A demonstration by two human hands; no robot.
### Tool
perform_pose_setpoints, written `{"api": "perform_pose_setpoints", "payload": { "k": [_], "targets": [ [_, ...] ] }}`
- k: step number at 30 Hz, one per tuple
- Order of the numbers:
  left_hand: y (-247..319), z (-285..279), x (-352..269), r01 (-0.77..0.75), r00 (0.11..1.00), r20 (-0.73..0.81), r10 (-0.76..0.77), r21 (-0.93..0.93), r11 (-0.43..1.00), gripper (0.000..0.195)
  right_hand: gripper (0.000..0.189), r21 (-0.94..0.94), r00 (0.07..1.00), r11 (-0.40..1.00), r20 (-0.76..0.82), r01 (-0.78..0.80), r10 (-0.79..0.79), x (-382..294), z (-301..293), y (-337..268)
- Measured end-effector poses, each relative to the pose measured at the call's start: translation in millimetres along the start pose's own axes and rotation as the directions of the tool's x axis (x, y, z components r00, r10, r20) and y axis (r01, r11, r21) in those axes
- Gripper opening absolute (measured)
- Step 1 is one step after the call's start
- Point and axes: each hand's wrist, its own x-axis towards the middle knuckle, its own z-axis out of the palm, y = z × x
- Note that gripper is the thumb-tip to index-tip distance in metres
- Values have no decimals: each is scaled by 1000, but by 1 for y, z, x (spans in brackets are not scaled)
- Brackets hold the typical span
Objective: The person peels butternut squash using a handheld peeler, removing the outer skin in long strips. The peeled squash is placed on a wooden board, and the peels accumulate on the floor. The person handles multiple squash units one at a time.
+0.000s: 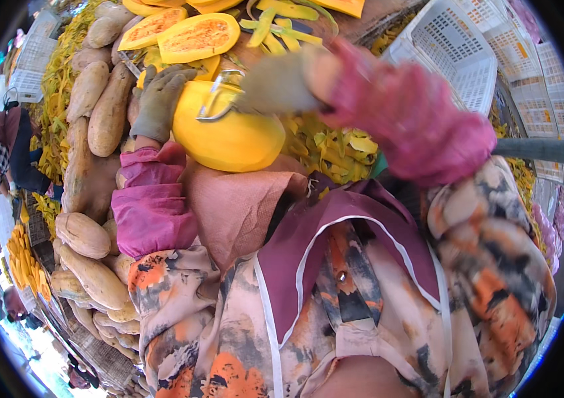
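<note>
A large peeled squash (242, 142) with bright yellow flesh lies in front of me, above the pink woven sheet (242, 209) over my lap. Gloved, my left hand (159, 102) presses against its left end with the fingers spread. My right hand (282, 82), also gloved and blurred by motion, grips a metal peeler (208, 110). The peeler's curved head is at the squash's upper surface; whether the blade touches it I cannot tell. Just beyond lie cut squash halves (201, 40) with orange, stringy centres. Green-yellow peel strips (284, 25) are scattered beside them on the board.
Unpeeled tan squashes (108, 112) are heaped along my left side. Peelings (336, 149) pile up below my right forearm. White plastic crates (453, 49) stand at the upper right. Another person (6, 144) is at the far left, near cut yellow pieces (25, 261).
</note>
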Motion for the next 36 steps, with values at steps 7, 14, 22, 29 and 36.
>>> {"api": "perform_pose_setpoints", "payload": {
  "k": [7, 14, 22, 29, 36],
  "targets": [
    [1, 3, -4, 29, 999, 24, -28, -34, 999, 30, 25, 714, 917, 661, -68, -231, 393, -106, 150, -82],
    [11, -7, 1, 44, 998, 49, -41, -60, 997, 31, 38, 130, 961, 991, -273, -11, 47, -31, 42, 16],
    [13, -7, -1, 8, 999, 48, -11, 69, 998, 31, 28, 322, 981, 941, 186, -107, 48, -90, 113, -23],
    [15, -11, 1, 95, 994, 60, -91, -56, 994, 30, 37, 682, 911, 608, 247, -406, 330, 7, 21, 46],
    [15, -9, -2, 67, 996, 61, -64, -45, 997, 31, 30, 120, 979, 987, 184, -108, 85, -70, 82, -17]
  ]
}}
